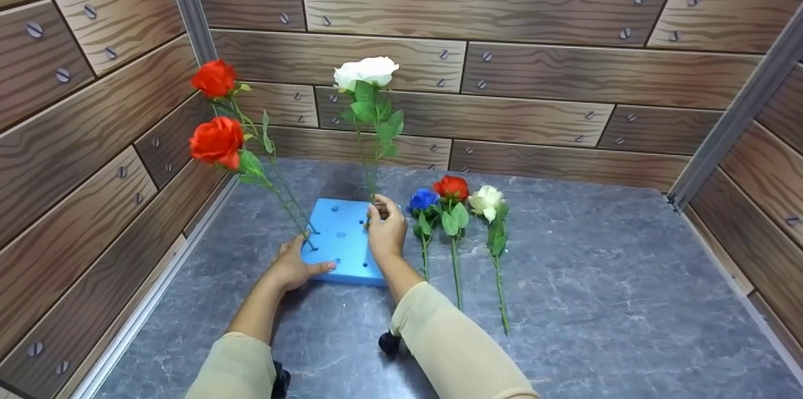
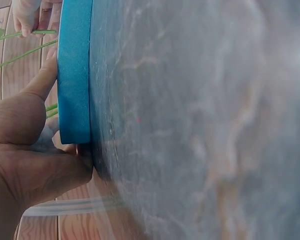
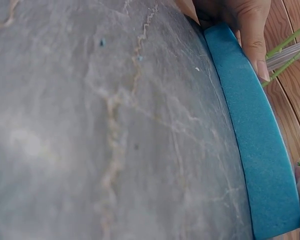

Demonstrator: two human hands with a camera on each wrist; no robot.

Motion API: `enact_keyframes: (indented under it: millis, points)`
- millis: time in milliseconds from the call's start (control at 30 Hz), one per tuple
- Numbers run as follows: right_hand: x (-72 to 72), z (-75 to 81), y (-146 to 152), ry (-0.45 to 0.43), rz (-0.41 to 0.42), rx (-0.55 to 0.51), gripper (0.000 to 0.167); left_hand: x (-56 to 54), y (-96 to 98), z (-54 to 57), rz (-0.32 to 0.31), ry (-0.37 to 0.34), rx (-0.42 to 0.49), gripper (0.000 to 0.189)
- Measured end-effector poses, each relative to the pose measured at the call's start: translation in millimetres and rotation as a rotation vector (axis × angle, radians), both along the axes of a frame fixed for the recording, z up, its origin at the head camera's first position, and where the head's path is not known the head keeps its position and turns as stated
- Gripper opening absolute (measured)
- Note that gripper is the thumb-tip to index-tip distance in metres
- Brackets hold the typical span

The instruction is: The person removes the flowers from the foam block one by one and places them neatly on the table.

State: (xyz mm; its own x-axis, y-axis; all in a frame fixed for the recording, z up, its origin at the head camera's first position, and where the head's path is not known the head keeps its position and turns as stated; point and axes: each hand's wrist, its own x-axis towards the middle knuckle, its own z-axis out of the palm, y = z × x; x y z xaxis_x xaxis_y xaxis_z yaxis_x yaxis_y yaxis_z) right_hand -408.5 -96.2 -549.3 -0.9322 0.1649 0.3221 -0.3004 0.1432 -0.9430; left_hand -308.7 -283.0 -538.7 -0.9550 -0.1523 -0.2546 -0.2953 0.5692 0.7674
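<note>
A blue foam block [image 1: 342, 248] with holes in its top lies flat on the table. My left hand [image 1: 292, 267] grips its left edge, thumb on the top face and fingers along the side. Two red roses [image 1: 216, 140] stand in holes near that hand, leaning left. At the block's right side, my right hand [image 1: 386, 229] pinches a green stem [image 2: 42, 31] low down, by the top face. Two stems run up to white rose blooms [image 1: 367, 73] that overlap in the head view. Whether the pinched stem's end is in a hole is hidden by the fingers.
Right of the block lie a blue rose [image 1: 423, 199], a red rose [image 1: 452, 187] and a white rose [image 1: 487, 202], stems toward me. Wood-patterned walls [image 1: 489, 7] enclose the grey marbled table [image 1: 602, 286] at the back and both sides.
</note>
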Motion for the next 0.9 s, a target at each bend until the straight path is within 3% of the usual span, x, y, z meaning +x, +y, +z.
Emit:
enact_keyframes:
  millis: [400, 700, 900]
  points:
    - [-1.6, 4.7, 5.9, -0.146, 0.039, -0.155, 0.021, -0.4, -0.8, 0.1, -0.016, 0.005, -0.007, 0.118]
    - [-4.0, 15.0, 24.1, -0.316, 0.188, -0.361, 0.021, 0.4, 2.9, 0.2, -0.025, 0.004, -0.014, 0.114]
    - [2.4, 18.4, 36.7, -0.362, 0.211, -0.375, 0.022, 3.1, -0.2, 2.4, -0.038, -0.007, -0.015, 0.117]
